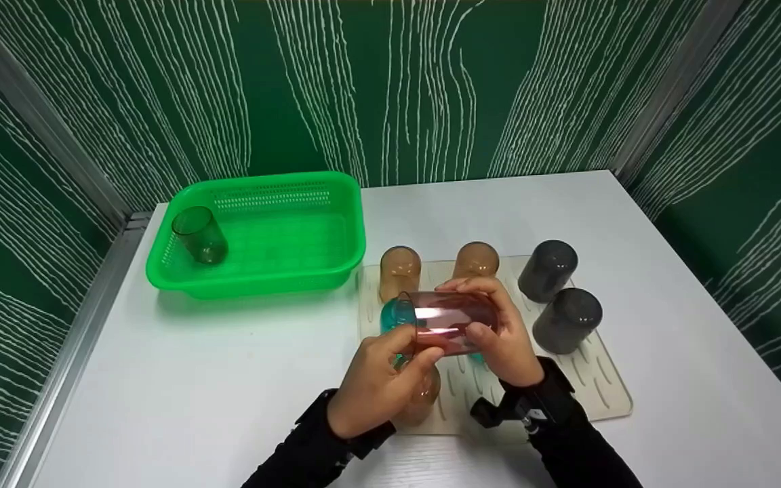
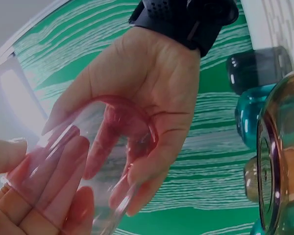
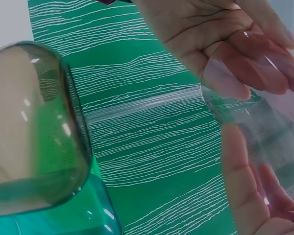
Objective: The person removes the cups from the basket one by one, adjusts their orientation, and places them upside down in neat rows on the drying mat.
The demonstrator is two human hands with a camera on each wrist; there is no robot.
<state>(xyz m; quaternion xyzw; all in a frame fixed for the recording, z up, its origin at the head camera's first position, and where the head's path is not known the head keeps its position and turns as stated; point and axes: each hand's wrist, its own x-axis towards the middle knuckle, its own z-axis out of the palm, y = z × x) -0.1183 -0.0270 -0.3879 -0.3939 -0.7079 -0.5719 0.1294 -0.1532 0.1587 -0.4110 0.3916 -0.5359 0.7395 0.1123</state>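
Observation:
A pinkish-red see-through glass [image 1: 455,322] lies sideways in the air above the mat, held between both hands. My left hand [image 1: 380,386] pinches its left end with thumb and fingers. Around its right end, my right hand [image 1: 509,339] curls, the thumb on the near side. In the left wrist view, the tinted glass [image 2: 108,161] lets fingers show through its wall. Partly hidden behind the hands are a teal glass [image 1: 390,315] and an amber glass [image 1: 424,400].
On a pale ridged mat [image 1: 604,386], two amber glasses [image 1: 401,268] and two dark grey glasses [image 1: 568,320] stand bottom up behind and right of the hands. A green basket [image 1: 262,281] at the back left holds one tinted glass [image 1: 201,237]. Green walls surround the white table [image 1: 207,379].

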